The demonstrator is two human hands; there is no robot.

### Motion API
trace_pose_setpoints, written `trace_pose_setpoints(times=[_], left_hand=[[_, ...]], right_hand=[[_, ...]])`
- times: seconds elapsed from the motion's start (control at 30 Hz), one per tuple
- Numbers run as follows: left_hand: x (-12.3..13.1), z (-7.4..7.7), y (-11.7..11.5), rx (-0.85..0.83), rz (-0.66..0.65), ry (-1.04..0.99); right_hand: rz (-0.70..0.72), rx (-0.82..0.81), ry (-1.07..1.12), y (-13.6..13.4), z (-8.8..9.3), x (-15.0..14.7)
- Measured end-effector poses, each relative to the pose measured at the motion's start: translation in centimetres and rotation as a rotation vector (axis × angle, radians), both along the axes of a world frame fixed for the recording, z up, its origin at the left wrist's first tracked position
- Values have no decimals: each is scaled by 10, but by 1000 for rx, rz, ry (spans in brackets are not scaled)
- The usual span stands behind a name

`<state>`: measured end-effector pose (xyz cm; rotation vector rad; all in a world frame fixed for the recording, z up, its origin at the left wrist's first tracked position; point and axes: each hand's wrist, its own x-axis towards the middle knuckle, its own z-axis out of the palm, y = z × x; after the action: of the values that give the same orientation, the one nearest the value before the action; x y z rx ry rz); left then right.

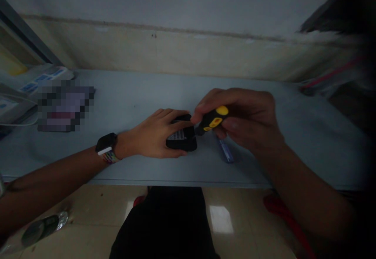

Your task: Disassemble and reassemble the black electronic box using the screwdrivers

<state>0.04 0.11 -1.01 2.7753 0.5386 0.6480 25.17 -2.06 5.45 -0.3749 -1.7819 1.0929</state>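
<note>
A small black boxy device (191, 144) with a pale printed label lies on the table, its label side up. My left hand (154, 133) holds it down, with the thumb along the near edge and fingers over the far edge. In my right hand (249, 114) is a screwdriver (214, 120) with a black and yellow handle, tilted down toward the device's right end. The contact of its tip is too dark to make out. Just below the right hand lies a slim blue object (226, 151), partly covered; its kind is unclear.
A pixelated flat object (66, 106) lies at the left of the grey table (117, 87), near a white power strip (44, 80) and cable. The wall stands behind. A plastic bottle (41, 229) is below the table at left. Red-edged items (331, 73) sit at far right.
</note>
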Motion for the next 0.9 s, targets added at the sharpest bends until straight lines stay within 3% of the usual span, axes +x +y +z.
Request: trace_pose_setpoints(times=[0.2,0.53,0.73,0.9], left_hand=[[0,2,-1,-18,12,0],[0,0,-2,18,15,-3],[-1,-2,-2,35,22,-14],[-1,-2,-2,32,23,-9]], right_hand=[[-51,-71,-77,-13,14,1],[56,1,78,0,4,0],[-131,-102,-36,-14,16,0],[-117,-75,10,-10,15,-1]])
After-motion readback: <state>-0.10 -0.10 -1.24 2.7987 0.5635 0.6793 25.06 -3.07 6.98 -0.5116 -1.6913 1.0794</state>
